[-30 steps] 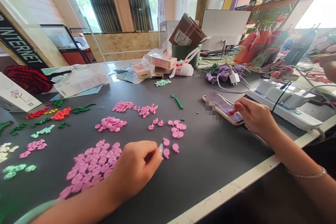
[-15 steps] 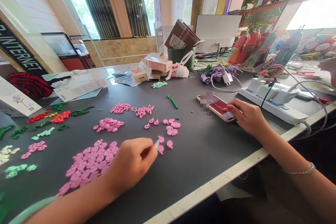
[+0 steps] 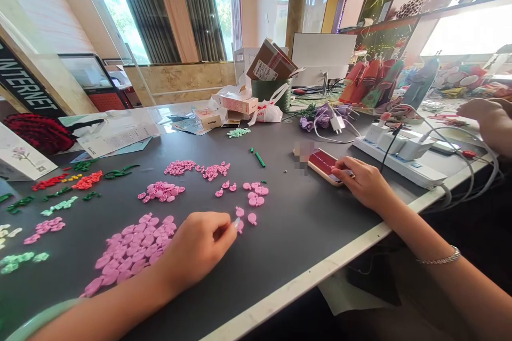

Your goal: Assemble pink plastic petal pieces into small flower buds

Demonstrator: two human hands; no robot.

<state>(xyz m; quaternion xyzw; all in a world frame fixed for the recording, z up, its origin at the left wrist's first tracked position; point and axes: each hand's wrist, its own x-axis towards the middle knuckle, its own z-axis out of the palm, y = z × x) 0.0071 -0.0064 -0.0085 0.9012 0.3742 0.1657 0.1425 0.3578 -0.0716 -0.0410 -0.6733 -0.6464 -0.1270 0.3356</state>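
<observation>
My left hand point(image 3: 202, 248) rests on the dark table with its fingers curled in. Its fingertips touch or nearly touch a small group of pink round pieces point(image 3: 252, 219); whether anything is pinched there is hidden. Beside its wrist spreads a large pile of pink pieces point(image 3: 134, 242). My right hand point(image 3: 366, 180) is closed, its fingertips at the near end of a phone point(image 3: 320, 164) lying face up with a dark red screen. More pink round pieces point(image 3: 256, 194) lie between the hands, with smaller pink piles point(image 3: 162, 191) further back.
Green, red and white small pieces point(image 3: 88, 180) lie at the left. A thin green stick point(image 3: 260, 159) is near the middle. A power strip point(image 3: 396, 162) with cables stands at the right, near another person's hand point(image 3: 486, 120). Boxes point(image 3: 236, 102) and a monitor point(image 3: 323, 58) are at the back.
The view has shifted slightly. Both my hands keep nearly the same place and pose over the table. Another person's hand has come into view at the right edge.
</observation>
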